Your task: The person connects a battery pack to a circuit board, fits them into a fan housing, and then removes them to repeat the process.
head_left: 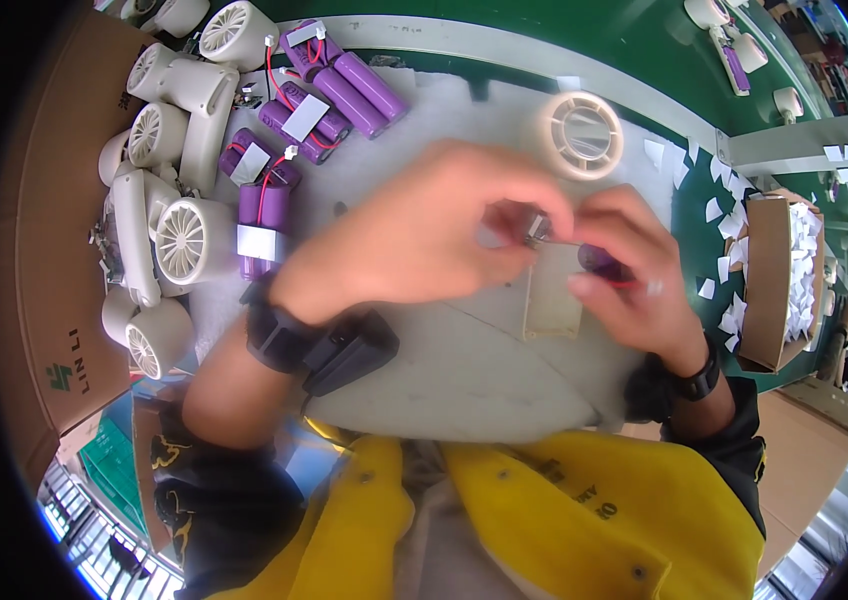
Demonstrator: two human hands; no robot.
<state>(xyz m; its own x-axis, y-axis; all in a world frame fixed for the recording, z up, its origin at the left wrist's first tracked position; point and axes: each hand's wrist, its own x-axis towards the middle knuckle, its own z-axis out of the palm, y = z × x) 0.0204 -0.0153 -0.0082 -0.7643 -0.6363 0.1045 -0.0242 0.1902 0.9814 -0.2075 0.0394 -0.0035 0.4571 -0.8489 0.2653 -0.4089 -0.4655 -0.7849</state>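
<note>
Above the white mat, my left hand (434, 235) has its fingers curled in a pinch around a small metallic part (537, 230), whose exact kind is hard to make out. Close beside it, my right hand (634, 275) is closed on a purple battery pack (600, 262) with a red wire, mostly hidden by the fingers. A thin line, a wire or lead, seems to run between the two hands. Below them lies a cream fan housing, its round head (548, 140) beyond the hands and its open handle (552, 305) under them. Both hands are slightly blurred.
Several purple battery packs (354, 95) with wires and white labels lie at the back left. White handheld fans (184, 240) are piled along a cardboard box (54, 250). To the right, a carton (766, 285) holds white paper pieces, with more scattered on the green table (684, 205).
</note>
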